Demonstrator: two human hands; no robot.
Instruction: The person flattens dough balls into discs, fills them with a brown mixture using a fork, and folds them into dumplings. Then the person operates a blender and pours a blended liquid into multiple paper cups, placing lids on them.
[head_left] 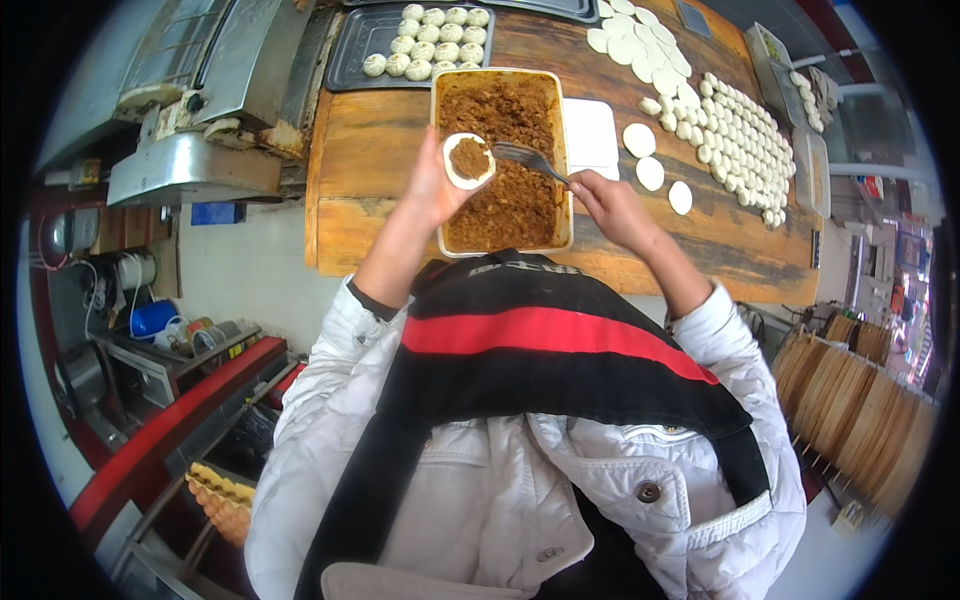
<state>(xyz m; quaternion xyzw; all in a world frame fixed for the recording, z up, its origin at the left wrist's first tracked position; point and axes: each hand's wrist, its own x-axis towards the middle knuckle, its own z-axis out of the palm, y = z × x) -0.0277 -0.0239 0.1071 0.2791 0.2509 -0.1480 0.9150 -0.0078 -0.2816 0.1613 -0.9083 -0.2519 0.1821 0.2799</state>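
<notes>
My left hand [430, 188] cups a round dough wrapper [487, 172] with a mound of brown filling [467, 157] in its middle. It is held over the left side of a rectangular tub [564, 120] of chunky brown filling [500, 218]. Between the thumb and fingers of my right hand [608, 205] is the handle of a metal fork [540, 163]. The fork points left over the tub, its tines near the right edge of the wrapper; whether they touch it, I cannot tell. Three flat dough wrappers [650, 173] lie to the right.
A dark tray [350, 55] of shaped buns [422, 50] stands at the far left of the wooden table [370, 180]. Overlapping wrappers [640, 45] and rows of small dough pieces [745, 150] cover the far right. A white rectangular item [590, 138] sits beside the tub. Metal equipment [190, 165] stands left.
</notes>
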